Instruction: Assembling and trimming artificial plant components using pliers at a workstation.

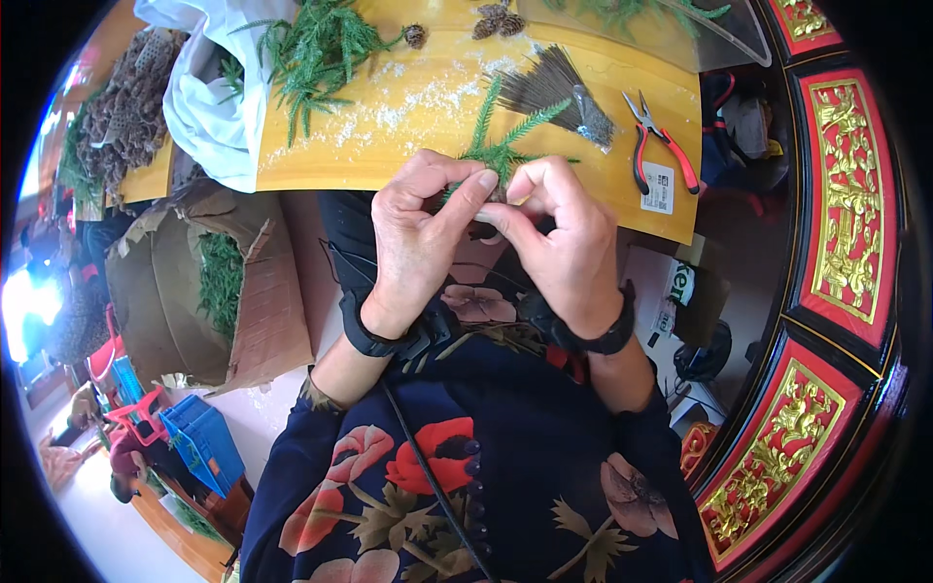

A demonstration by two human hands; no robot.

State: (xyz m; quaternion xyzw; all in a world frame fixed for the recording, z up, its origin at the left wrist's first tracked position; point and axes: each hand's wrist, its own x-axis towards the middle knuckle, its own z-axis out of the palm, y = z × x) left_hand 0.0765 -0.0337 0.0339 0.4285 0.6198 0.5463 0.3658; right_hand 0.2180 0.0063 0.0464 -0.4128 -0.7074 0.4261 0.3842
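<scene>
Pinching a green sprig [498,146] at its base, the left hand [418,243] and right hand [564,243] meet fingertip to fingertip at the near edge of the yellow table [408,146]. Beyond lie a bundle of thin dark wires [554,87], red-handled pliers [661,146] and more green branches [321,49].

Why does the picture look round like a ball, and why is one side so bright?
In the head view, the fisheye lens bends straight lines, so the yellow wooden table edge curves and the corners go black. Strong daylight glares white at the left rim. The left hand and right hand, pinching a green fir-like sprig, look sharp; the red-handled pliers too.
</scene>
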